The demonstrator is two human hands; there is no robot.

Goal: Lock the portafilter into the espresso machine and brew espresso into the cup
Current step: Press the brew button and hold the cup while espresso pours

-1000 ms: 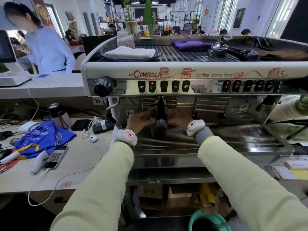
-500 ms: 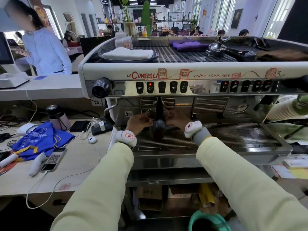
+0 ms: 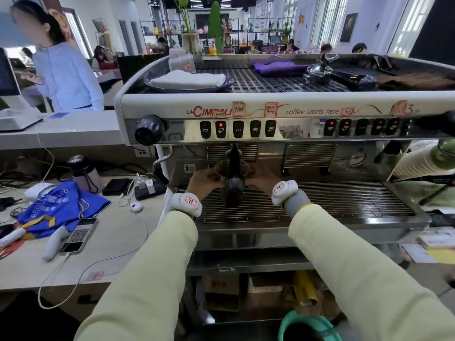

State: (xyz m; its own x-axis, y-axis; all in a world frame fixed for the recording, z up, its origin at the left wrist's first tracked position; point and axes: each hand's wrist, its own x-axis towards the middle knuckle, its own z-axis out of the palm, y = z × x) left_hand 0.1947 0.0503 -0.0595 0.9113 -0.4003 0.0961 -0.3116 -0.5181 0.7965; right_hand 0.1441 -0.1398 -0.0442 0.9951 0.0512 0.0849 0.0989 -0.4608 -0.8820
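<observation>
The portafilter (image 3: 234, 179) sits under the left group head of the espresso machine (image 3: 283, 112), its black handle pointing straight toward me. Behind the handle a clear cup (image 3: 221, 169) with dark liquid in it is held up under the spouts. My left hand (image 3: 203, 182) grips the cup from the left and my right hand (image 3: 261, 179) from the right. The handle hides the cup's middle. A red light glows on the second button (image 3: 220, 129) of the left button row.
A steam wand (image 3: 161, 168) hangs left of the hands above the drip tray grate (image 3: 332, 200). On top of the machine lie a plate with a white cloth (image 3: 187, 81), a purple cloth and a spare portafilter. To the left, a phone, cables and blue fabric clutter the counter. A person stands behind it.
Both hands and the cup have stayed nearly still under the group head. The view has shifted slightly.
</observation>
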